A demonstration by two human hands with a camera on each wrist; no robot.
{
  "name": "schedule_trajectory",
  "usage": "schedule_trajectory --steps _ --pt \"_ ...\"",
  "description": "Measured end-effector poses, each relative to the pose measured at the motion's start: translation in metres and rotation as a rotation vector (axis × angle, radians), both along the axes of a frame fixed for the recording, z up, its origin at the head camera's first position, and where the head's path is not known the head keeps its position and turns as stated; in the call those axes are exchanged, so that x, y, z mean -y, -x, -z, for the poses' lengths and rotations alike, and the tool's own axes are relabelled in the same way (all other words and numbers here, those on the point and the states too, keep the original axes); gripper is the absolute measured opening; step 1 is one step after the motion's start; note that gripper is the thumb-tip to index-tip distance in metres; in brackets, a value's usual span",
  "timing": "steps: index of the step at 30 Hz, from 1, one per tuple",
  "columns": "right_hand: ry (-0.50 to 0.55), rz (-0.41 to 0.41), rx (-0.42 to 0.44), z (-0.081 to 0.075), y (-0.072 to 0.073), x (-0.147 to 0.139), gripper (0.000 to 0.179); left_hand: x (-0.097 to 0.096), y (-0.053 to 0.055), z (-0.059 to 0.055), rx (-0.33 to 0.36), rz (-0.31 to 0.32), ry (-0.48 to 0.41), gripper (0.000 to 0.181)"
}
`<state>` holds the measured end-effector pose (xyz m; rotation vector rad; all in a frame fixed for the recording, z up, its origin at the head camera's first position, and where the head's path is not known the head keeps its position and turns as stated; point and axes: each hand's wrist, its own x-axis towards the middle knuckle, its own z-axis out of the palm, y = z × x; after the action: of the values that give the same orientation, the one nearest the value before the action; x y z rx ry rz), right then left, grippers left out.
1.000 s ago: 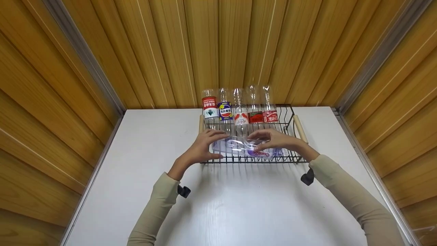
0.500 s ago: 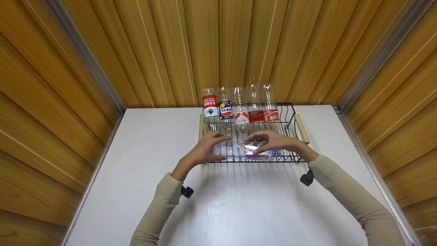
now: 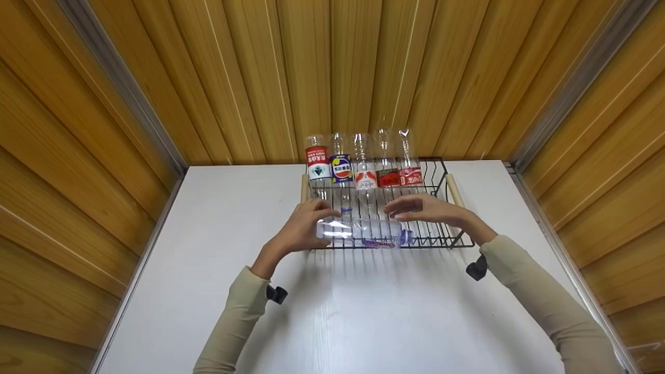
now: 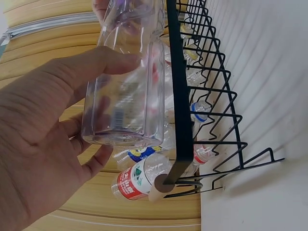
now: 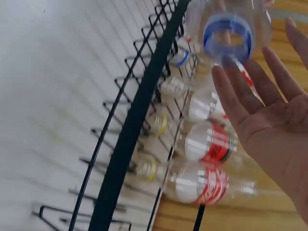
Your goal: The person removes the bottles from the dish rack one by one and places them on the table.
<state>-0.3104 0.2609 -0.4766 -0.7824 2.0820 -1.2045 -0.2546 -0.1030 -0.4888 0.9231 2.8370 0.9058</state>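
A clear plastic bottle [image 3: 358, 231] with a purple label lies crosswise above the front of the black wire rack [image 3: 462, 246]. My left hand [image 3: 300, 228] grips its base end, thumb on the near side and fingers behind, as the left wrist view shows around the bottle [image 4: 122, 103]. My right hand [image 3: 431, 210] is spread, fingers apart, beside the neck end and holding nothing. In the right wrist view the blue neck ring [image 5: 227, 38] is close to the fingertips of that right hand [image 5: 269, 96]; contact cannot be told there.
Several empty bottles lean in a row in the rack, including one with a red and white label [image 3: 318, 163], one with a blue label [image 3: 341, 169] and a red-labelled one [image 3: 411, 176]. Wooden handles [image 3: 454, 192] flank the rack. A slatted wooden wall [image 3: 358, 67] rises behind the white table [image 3: 332, 311].
The bottle has shifted left and rolled, its label now lower. My left hand has closed round its base, while my right hand has let go of it and drawn slightly off.
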Motion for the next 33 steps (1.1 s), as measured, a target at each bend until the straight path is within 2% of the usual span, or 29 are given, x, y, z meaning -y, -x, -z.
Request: schedule_trajectory --steps 5,9,14,18,25,33 --pt "0.008 0.115 -0.028 0.003 0.011 -0.038 0.047 0.014 0.0 -0.002 -0.009 -0.056 -0.051 0.06" --pt "0.008 0.248 -0.035 0.008 0.018 -0.069 0.05 0.026 0.002 0.0 -0.026 -0.079 -0.096 0.061" --pt "0.008 0.437 -0.057 0.014 0.023 -0.1 0.054 0.038 0.002 0.003 -0.002 -0.168 -0.174 0.061" --pt "0.015 0.541 -0.083 0.018 0.024 -0.112 0.056 0.043 -0.001 0.005 0.0 -0.228 -0.194 0.062" --pt "-0.026 0.572 -0.063 0.029 0.023 -0.12 0.055 0.052 -0.006 0.01 -0.008 -0.29 -0.247 0.062" --pt "-0.144 0.539 -0.062 0.034 0.02 -0.13 0.06 0.057 -0.001 0.017 0.031 -0.351 -0.349 0.061"
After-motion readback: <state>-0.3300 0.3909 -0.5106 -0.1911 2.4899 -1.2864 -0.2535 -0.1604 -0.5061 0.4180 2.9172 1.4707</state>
